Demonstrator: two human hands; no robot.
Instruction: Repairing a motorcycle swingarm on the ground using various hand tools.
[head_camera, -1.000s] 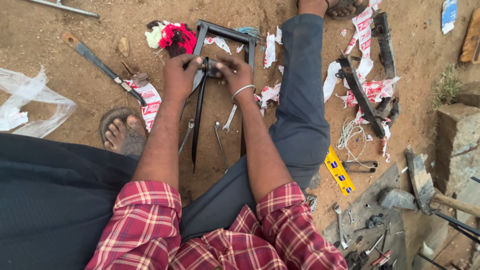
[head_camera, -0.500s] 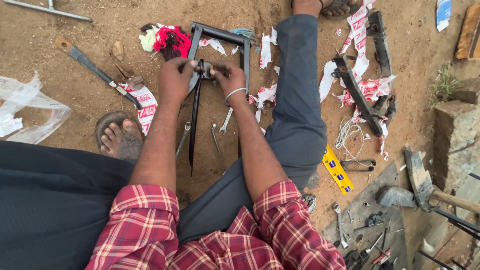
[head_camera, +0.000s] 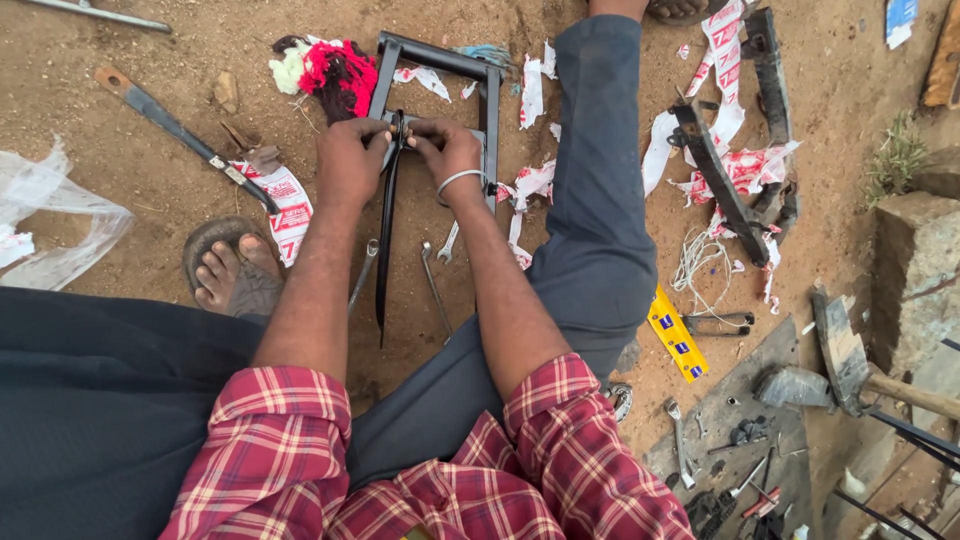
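Fingers of the left hand (head_camera: 350, 160) and right hand (head_camera: 447, 150) pinch closed on a small fitting atop the black rod (head_camera: 385, 240), inside the black frame (head_camera: 487, 100) on the ground (steady grip seems best, both sides equal).

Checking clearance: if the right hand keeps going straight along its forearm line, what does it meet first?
Likely the black metal frame: the right hand already touches its middle and points at the top crossbar. Past that lies torn paper wrapping. Depth is unclear.
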